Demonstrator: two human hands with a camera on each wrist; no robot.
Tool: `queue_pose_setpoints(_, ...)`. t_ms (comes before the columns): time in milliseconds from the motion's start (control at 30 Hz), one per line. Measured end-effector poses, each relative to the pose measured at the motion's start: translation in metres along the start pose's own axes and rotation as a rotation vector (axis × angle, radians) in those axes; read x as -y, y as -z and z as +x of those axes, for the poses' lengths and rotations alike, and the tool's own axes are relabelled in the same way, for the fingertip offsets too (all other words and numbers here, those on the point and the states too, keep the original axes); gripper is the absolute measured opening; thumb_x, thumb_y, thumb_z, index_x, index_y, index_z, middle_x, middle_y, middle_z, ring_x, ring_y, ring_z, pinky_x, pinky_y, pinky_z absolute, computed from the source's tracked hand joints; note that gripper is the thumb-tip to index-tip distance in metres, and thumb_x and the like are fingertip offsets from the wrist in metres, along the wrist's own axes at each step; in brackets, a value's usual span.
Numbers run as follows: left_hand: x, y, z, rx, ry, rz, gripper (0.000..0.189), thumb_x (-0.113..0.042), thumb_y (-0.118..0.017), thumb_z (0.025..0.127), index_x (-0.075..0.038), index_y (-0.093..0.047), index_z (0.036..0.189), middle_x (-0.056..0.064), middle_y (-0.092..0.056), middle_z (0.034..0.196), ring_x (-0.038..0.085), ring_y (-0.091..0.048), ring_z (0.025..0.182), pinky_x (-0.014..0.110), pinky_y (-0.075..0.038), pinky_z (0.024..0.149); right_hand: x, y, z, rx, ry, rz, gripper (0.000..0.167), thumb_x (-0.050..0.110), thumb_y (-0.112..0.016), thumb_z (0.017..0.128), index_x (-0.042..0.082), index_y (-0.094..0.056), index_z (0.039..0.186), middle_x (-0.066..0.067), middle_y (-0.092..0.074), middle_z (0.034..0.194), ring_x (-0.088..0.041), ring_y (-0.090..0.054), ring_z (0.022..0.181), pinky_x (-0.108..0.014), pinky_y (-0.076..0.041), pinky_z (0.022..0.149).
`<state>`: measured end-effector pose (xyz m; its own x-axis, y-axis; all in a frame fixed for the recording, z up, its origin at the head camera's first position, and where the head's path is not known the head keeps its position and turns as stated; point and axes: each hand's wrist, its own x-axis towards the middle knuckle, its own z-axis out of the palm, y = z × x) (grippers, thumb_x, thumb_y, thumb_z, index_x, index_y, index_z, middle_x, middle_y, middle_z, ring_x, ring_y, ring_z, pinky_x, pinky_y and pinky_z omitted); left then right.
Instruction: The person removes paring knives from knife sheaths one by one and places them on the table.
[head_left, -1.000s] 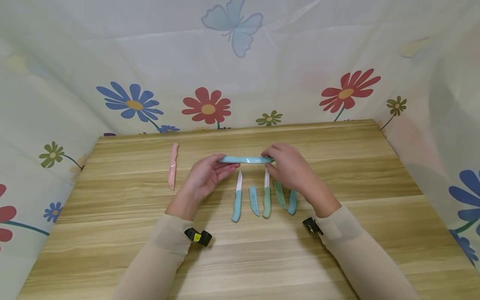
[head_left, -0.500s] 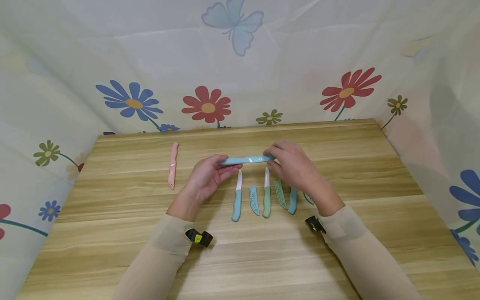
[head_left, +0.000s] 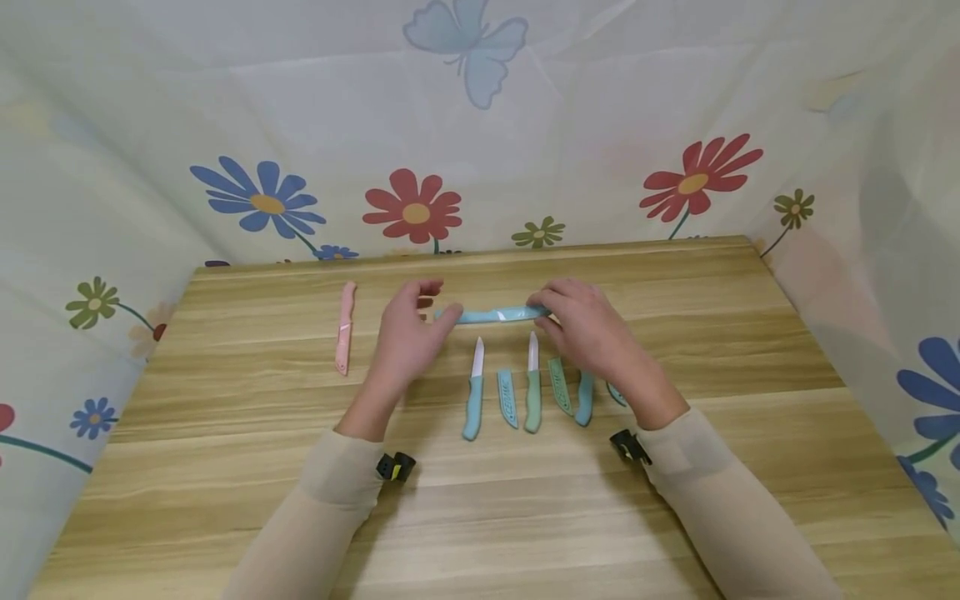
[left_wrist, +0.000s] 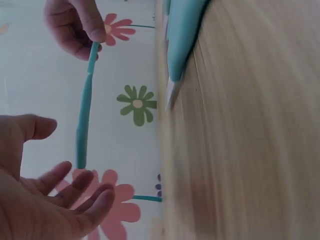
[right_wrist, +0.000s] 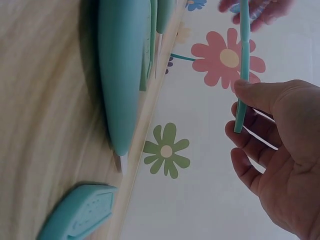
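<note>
Right fingers (right_wrist: 252, 145): pinching blue sheathed knife (left_wrist: 84, 115) near one end | left fingers (left_wrist: 75, 189): spread loosely, just beside its other end

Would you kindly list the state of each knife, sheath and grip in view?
Held knife: sheathed, raised
Left grip: open
Right grip: pinching the sheath end of the held knife
Pink knife: sheathed
Left blue knife: unsheathed
Green knife: unsheathed
Right blue knife: unsheathed, blade mostly hidden
Left blue sheath: empty
Green sheath: empty
Right blue sheath: loose, partly hidden
</note>
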<state>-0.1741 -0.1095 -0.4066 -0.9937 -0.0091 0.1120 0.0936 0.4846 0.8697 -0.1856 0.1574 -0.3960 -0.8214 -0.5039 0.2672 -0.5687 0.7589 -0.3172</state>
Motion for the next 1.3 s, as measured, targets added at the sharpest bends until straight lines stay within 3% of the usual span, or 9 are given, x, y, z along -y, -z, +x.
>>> queue_pose_setpoints(100, -0.008, -0.001, -0.002, -0.019, -0.15, 0.219, 0.056, -0.032, -0.074, 0.1, -0.006, -0.058, 0.147, 0.013, -0.056, 0.147, 0.035, -0.047, 0.139, 0.052, -0.042, 0.114, 0.0, 0.0, 0.001, -0.003, -0.001, 0.0, 0.024, 0.016, -0.075, 0.101, 0.007, -0.075, 0.123, -0.008, -0.07, 0.122, -0.031, -0.062, 0.117, -0.054, -0.048, 0.099)
queue_pose_setpoints(267, -0.019, -0.003, -0.004, 0.009, -0.3, 0.457, 0.06, -0.031, -0.081, 0.095, -0.005, -0.06, 0.145, 0.014, -0.055, 0.146, 0.037, -0.045, 0.14, 0.052, -0.038, 0.117, 0.001, 0.0, 0.001, -0.007, 0.005, 0.005, 0.024, 0.015, -0.076, 0.101, 0.006, -0.076, 0.123, -0.008, -0.07, 0.119, -0.031, -0.062, 0.115, -0.053, -0.048, 0.097)
queue_pose_setpoints(400, -0.025, -0.005, -0.003, 0.066, -0.372, 0.631, 0.067, -0.035, -0.085, 0.092, -0.006, -0.059, 0.146, 0.015, -0.055, 0.147, 0.038, -0.046, 0.139, 0.053, -0.036, 0.119, 0.001, 0.0, 0.001, -0.014, 0.005, 0.001, 0.025, 0.015, -0.077, 0.1, 0.006, -0.076, 0.123, -0.008, -0.07, 0.119, -0.031, -0.062, 0.115, -0.054, -0.048, 0.097)
queue_pose_setpoints(567, -0.027, -0.008, -0.003, 0.11, -0.417, 0.814, 0.064, -0.037, -0.084, 0.093, -0.009, -0.061, 0.145, 0.016, -0.053, 0.149, 0.039, -0.044, 0.141, 0.056, -0.036, 0.119, 0.002, 0.0, 0.001, -0.015, 0.003, -0.003, 0.025, 0.015, -0.077, 0.1, 0.007, -0.075, 0.124, -0.008, -0.07, 0.12, -0.031, -0.061, 0.117, -0.054, -0.048, 0.097)
queue_pose_setpoints(767, -0.024, -0.015, -0.004, 0.101, -0.472, 0.883, 0.051, -0.035, -0.083, 0.095, -0.01, -0.068, 0.137, 0.016, -0.057, 0.147, 0.04, -0.046, 0.14, 0.057, -0.036, 0.118, 0.001, 0.0, 0.002, -0.009, 0.003, -0.013, 0.024, 0.016, -0.076, 0.101, 0.007, -0.075, 0.124, -0.008, -0.069, 0.121, -0.031, -0.061, 0.118, -0.054, -0.048, 0.097)
queue_pose_setpoints(1300, -0.017, -0.026, -0.005, 0.077, -0.563, 0.863, 0.034, -0.021, -0.081, 0.097, -0.01, -0.074, 0.128, 0.01, -0.065, 0.118, 0.031, -0.056, 0.111, 0.046, -0.054, 0.095, 0.001, -0.002, 0.002, 0.0, 0.0, -0.019, 0.025, 0.016, -0.077, 0.1, 0.007, -0.075, 0.124, -0.008, -0.069, 0.12, -0.03, -0.06, 0.115, -0.054, -0.048, 0.096)
